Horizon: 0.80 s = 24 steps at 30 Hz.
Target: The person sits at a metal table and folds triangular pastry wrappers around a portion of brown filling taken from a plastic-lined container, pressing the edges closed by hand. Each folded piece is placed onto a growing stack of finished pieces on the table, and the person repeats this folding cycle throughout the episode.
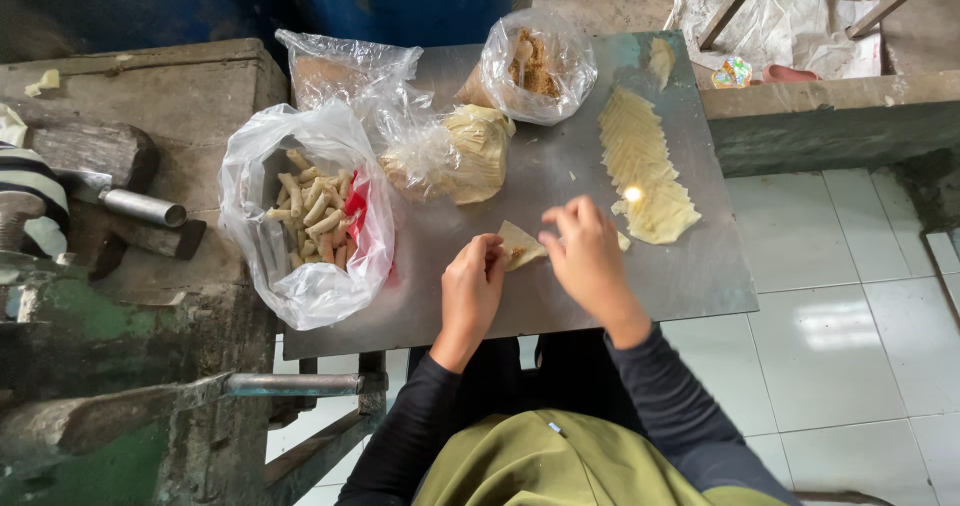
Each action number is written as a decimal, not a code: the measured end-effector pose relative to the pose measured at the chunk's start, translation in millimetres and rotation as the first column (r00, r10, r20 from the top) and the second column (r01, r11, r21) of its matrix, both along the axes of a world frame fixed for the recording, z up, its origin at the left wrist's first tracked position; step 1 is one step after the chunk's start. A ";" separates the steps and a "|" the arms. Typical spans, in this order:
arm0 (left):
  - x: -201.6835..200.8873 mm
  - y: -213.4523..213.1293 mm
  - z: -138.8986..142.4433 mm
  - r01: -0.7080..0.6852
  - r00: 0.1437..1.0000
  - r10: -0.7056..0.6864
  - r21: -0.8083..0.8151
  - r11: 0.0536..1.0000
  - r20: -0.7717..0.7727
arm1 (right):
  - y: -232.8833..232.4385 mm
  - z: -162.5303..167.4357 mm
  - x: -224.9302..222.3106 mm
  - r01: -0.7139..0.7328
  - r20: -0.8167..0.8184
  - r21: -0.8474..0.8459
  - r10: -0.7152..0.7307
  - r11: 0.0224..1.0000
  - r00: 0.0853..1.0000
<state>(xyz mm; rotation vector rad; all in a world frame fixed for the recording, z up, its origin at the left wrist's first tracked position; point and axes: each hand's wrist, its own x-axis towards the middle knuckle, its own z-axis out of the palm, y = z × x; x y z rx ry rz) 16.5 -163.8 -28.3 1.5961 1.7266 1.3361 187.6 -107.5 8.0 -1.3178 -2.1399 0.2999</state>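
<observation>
From where I watch, far on the left there is an old green metal machine (70, 366) beside the counter (700, 276), which is a flat grey metal sheet. On the left part of the counter sits a clear plastic bag (305, 216), open at the top, full of little rolled sticks (312, 216) that look already wrapped. Next to it is a crumpled bag holding a stack of pale thin sheets (470, 151), and behind that a small bag with brown filling (535, 61) and a spoon in it. Then come my hands. My left hand (472, 291) is curled, with its fingertips pinching the near edge of one wrapper (522, 243) that lies flat on the counter. A bit of brown filling peeks out there. My right hand (588, 256) hovers just over the right side of the same wrapper, fingers bent and close together; I cannot tell if it is touching it or holding anything. I think the wrapper is very light, soft and floppy, and it may tear easily. It may also stick a little to the metal. I would take it by a corner or edge, gently, with fingertips only. To the right lies a long row of more wrappers (640, 166), spread out and overlapping.
</observation>
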 end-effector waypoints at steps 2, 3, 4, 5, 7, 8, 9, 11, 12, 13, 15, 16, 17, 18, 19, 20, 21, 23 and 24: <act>0.5 -0.6 0.4 0.003 1.000 -0.003 -0.005 1.000 0.001 | -19.8 -10.5 -1.4 0.049 0.080 -0.001 -0.049 0.999 0.996; 0.5 0.2 0.6 0.006 1.000 -0.006 0.002 1.000 0.000 | -25.1 -15.9 -3.4 0.077 0.093 -0.016 -0.076 0.997 0.993; 0.6 0.8 1.1 0.009 1.000 -0.009 0.010 1.000 0.000 | -28.6 -20.3 -5.2 0.106 0.106 -0.028 -0.102 0.994 0.989; 0.9 0.5 1.4 0.007 1.000 -0.007 -0.006 1.000 0.002 | -31.2 -24.5 -6.6 0.109 0.105 -0.028 -0.106 0.994 0.989; 1.0 1.9 1.9 0.006 1.000 -0.006 -0.028 1.000 0.006 | -30.7 -31.1 -8.9 0.117 0.102 -0.014 -0.115 0.993 0.988; 0.9 3.0 2.3 0.003 0.999 -0.003 -0.005 1.000 -0.046 | -29.9 -33.1 -9.3 0.115 0.081 -0.012 -0.114 0.993 0.990; 0.3 2.9 2.3 -0.002 0.995 0.004 0.014 1.000 -0.099 | -29.6 -35.1 -10.8 0.110 0.060 -0.013 -0.109 0.994 0.992; -1.5 2.3 2.0 -0.003 0.985 0.009 0.035 0.999 -0.172 | -30.1 -37.2 -14.5 0.100 0.014 -0.032 -0.099 0.995 0.995; -1.9 2.8 1.9 0.000 0.982 0.008 0.043 0.999 -0.190 | -30.3 -37.2 -16.3 0.094 -0.008 -0.042 -0.094 0.995 0.996; -2.1 2.9 1.6 0.003 0.978 0.007 0.049 0.999 -0.207 | -31.0 -36.9 -17.5 0.087 -0.029 -0.053 -0.089 0.995 0.996; -2.3 2.3 1.1 0.012 0.968 0.003 0.061 0.998 -0.251 | -33.3 -35.2 -19.0 0.115 0.001 0.007 -0.115 0.993 0.993; -3.1 2.2 1.1 0.015 0.961 0.005 0.070 0.997 -0.275 | -33.9 -34.3 -19.9 0.125 0.012 0.040 -0.125 0.991 0.992; -3.3 2.0 1.2 0.013 0.958 0.009 0.076 0.997 -0.287 | -34.4 -33.4 -19.8 0.138 0.042 0.040 -0.140 0.990 0.989; -3.7 1.5 1.5 0.011 0.954 0.013 0.080 0.997 -0.299 | -35.0 -32.8 -19.6 0.151 0.072 0.039 -0.154 0.988 0.985; -3.9 1.2 1.6 0.012 0.950 0.015 0.084 0.996 -0.311 | -35.1 -32.8 -19.6 0.167 0.102 0.038 -0.170 0.985 0.980; -4.2 0.7 2.0 0.011 0.948 0.017 0.087 0.996 -0.318 | -35.3 -33.2 -19.7 0.169 0.103 0.026 -0.171 0.985 0.980; -4.2 0.3 2.1 0.011 0.946 0.019 0.090 0.996 -0.324 | -35.0 -34.0 -19.6 0.172 0.106 0.015 -0.172 0.985 0.979; -4.1 0.3 2.2 0.007 0.938 0.023 0.086 0.996 -0.346 | -34.6 -36.8 -20.4 0.172 0.081 -0.009 -0.170 0.985 0.982; -3.9 0.7 2.2 0.003 0.933 0.026 0.078 0.997 -0.360 | -34.2 -38.4 -21.3 0.169 0.053 -0.022 -0.167 0.985 0.984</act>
